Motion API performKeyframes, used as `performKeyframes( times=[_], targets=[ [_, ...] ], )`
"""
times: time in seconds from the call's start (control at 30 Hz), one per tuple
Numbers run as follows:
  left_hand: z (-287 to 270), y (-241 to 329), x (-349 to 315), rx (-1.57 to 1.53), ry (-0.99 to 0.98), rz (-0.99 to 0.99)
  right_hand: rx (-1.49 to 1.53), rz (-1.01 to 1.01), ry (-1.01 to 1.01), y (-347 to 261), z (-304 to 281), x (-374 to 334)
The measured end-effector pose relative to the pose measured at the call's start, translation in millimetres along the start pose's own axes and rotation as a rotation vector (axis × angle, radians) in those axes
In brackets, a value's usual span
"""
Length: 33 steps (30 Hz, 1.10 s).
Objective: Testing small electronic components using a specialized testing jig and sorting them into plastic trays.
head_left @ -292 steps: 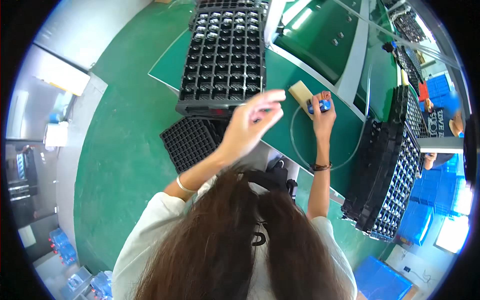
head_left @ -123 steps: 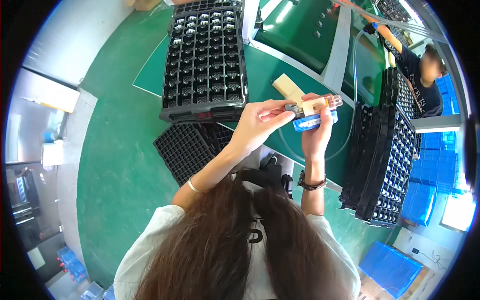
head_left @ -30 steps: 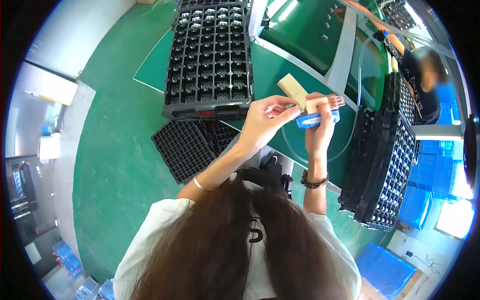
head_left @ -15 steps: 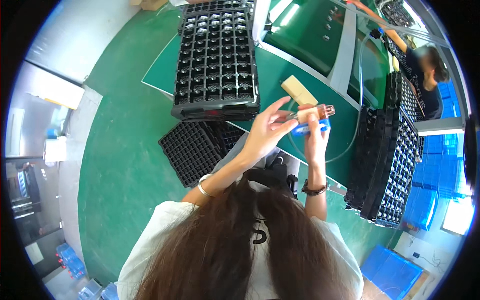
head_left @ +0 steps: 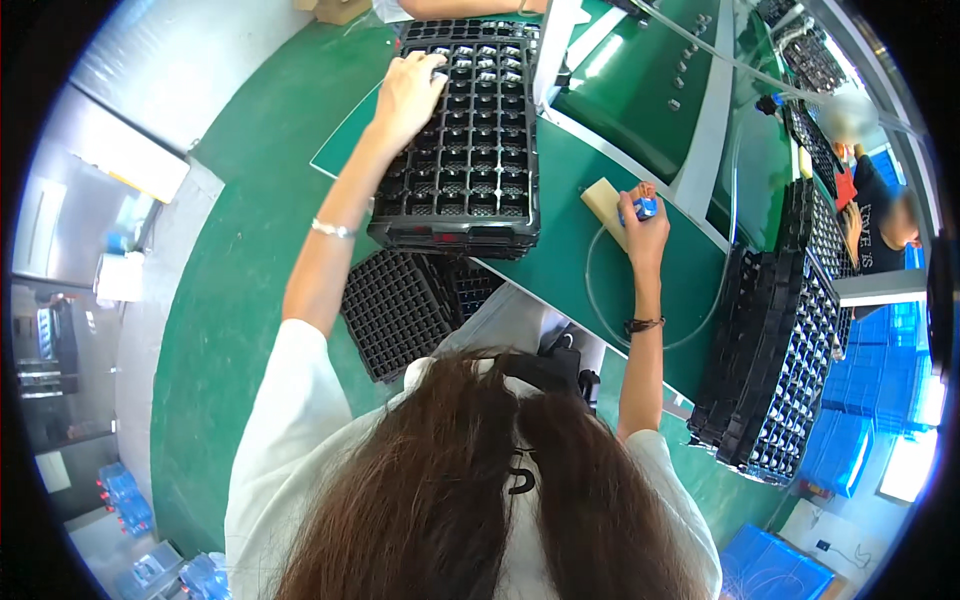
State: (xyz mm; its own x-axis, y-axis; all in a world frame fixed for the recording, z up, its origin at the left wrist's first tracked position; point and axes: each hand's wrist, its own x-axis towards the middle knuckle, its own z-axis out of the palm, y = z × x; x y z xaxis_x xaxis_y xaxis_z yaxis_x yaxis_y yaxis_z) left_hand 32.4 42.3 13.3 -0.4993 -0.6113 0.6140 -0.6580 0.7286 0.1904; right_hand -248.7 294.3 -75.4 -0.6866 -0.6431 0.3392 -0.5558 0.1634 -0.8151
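Note:
My left hand (head_left: 408, 97) reaches over the far left rows of a black compartment tray (head_left: 455, 205). Its bent fingertips close on a small silvery part (head_left: 439, 71) at one compartment; the fingers partly cover it. Several similar silvery parts sit in the tray's far rows, while the nearer compartments hold none. My right hand (head_left: 648, 232) is closed around a blue object (head_left: 645, 208) with a copper-coloured piece (head_left: 647, 189) at its far end. That hand is beside a cream-coloured block (head_left: 604, 207) on the green table.
Tilted black trays (head_left: 395, 315) lie below the table's left edge. A tall tray stack (head_left: 745, 350) stands at right. Thin clear tubing (head_left: 590, 285) loops over the tabletop (head_left: 560, 265). Another person's forearm (head_left: 470, 8) crosses the far edge; a co-worker (head_left: 880, 220) is at far right.
My hands have parted. The left one has moved from beside the copper-coloured piece to the tray's far rows. The right one still holds the blue object, now closer to the cream block.

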Motion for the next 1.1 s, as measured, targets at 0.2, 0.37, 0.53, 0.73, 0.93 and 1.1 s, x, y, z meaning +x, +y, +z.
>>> performKeyframes(
  times=[0.2, 0.37, 0.53, 0.73, 0.93, 1.1],
  targets=[
    [32.8, -36.0, 20.7, -0.152, -0.172, -0.029, 0.022, -0.020, -0.116, 5.4, -27.9, -5.5],
    [36.0, -42.1, 20.1, -0.175, -0.147, 0.003, -0.073, -0.067, -0.138, -3.0, -55.3, -27.2],
    [30.1, -42.3, 22.0, -0.227, -0.100, -0.117, -0.069, -0.047, -0.139, -0.3, -53.6, -34.9],
    [-37.6, 31.0, 7.4, -1.095, -0.213, -0.447, 0.122, -0.032, -0.080, 10.5, -10.7, 5.0],
    [-72.5, 155.1, -65.6, -1.804, -0.591, -0.751, 0.029, 0.027, -0.073, 75.2, 30.3, 132.0],
    [-63.3, 208.9, -122.4, -2.031, -0.867, -0.921, -0.093, -0.078, 0.277, 139.5, 36.3, 220.5]
  ],
)
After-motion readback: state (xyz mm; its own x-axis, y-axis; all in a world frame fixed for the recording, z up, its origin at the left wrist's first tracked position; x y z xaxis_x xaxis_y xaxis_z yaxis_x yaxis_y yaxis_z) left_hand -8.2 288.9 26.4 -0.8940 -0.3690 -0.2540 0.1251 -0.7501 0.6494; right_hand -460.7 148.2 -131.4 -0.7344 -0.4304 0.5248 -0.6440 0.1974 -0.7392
